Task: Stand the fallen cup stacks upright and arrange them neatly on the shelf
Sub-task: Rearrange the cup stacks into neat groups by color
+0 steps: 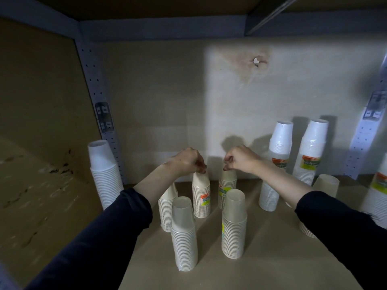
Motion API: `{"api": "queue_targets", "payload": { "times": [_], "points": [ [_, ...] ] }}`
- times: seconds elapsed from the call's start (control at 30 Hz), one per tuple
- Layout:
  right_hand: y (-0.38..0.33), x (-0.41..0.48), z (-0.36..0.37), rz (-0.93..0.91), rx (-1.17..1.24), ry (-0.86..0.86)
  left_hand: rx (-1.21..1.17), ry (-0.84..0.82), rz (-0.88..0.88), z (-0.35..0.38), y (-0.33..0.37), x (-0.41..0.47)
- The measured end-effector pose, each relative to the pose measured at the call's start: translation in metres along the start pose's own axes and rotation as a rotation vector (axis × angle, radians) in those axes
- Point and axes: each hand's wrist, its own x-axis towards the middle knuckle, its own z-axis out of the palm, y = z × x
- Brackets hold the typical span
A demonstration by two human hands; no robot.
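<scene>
Cream paper cup stacks in clear sleeves [201, 195] upright at centre of brown cardboard shelf [272, 258]; left hand [187, 161] grip pinched shut on top of the 11 o'clock stack; right hand [240, 158] grip pinched shut on top of neighbouring cream stack [227, 188]; tall white stacks [310, 151] upright at 2 o'clock; none seen lying down; likely only tidying into rows left.

Brown shelf board [272, 258], cup stacks standing on it, all upright. Four cream stacks [184, 233] clustered mid-shelf, two front, two behind. Tall white stack [105, 174] at left by the upright post. White labelled stacks [310, 151] at right, near the back wall.
</scene>
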Motion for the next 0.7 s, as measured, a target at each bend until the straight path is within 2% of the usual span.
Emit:
{"api": "queue_targets", "payload": {
  "times": [0.1, 0.3, 0.43, 0.7],
  "points": [
    [-0.002, 0.002, 0.006, -0.010, -0.033, 0.012, -0.004, -0.003, -0.006, 0.000, 0.000, -0.001],
    [0.001, 0.001, -0.002, -0.038, 0.060, -0.032, -0.012, 0.001, -0.012, 0.002, -0.001, -0.002],
    [0.001, -0.003, -0.006, -0.096, 0.070, -0.051, 0.018, -0.015, 0.020, 0.001, -0.002, -0.002],
    [-0.001, -0.006, -0.007, -0.100, 0.079, -0.063, 0.055, -0.036, 0.080, -0.004, -0.006, -0.007]
  ]
}}
